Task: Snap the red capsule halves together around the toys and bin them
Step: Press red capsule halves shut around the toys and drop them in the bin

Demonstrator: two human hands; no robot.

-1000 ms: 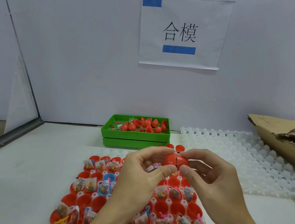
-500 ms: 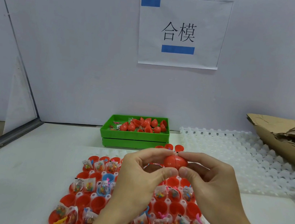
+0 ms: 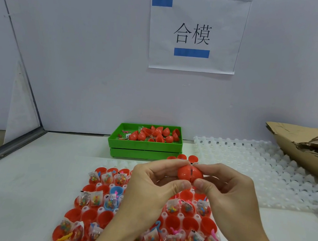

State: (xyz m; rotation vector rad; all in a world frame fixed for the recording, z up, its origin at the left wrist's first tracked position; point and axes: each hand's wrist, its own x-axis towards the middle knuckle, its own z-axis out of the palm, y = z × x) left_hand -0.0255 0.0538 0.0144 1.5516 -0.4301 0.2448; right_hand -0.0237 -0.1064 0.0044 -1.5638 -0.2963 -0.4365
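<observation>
Pale lilac back wall [image 3: 82, 48], plain, meets a side panel at far left. White paper sign [image 3: 196, 33] taped on the wall, two printed characters, blue tape strips at top left and under the text. White tabletop [image 3: 11, 191] fills the near half, grey metal edge strip [image 3: 4, 151] running along its left side. Torn brown cardboard [image 3: 309, 149] lies at far right, against the wall. White plastic grid tray [image 3: 258, 175] beside it, cells bare. Near centre, a second white grid tray [image 3: 88, 210] packed with open red capsule halves [image 3: 208, 224], many holding small clear toy bags [image 3: 96, 198]; one blue half [image 3: 116, 191] among them. Stacked green plastic bins [image 3: 146, 149] against the wall, centre, top one holding red capsules [image 3: 156, 135]. Above the loaded tray, a closed-looking red capsule [image 3: 189, 172], seam upright, is pinched between both hands: left hand [image 3: 150, 188] and right hand [image 3: 231, 194], thumbs and forefingers curled round it, thumb tips nearly touching below it.
</observation>
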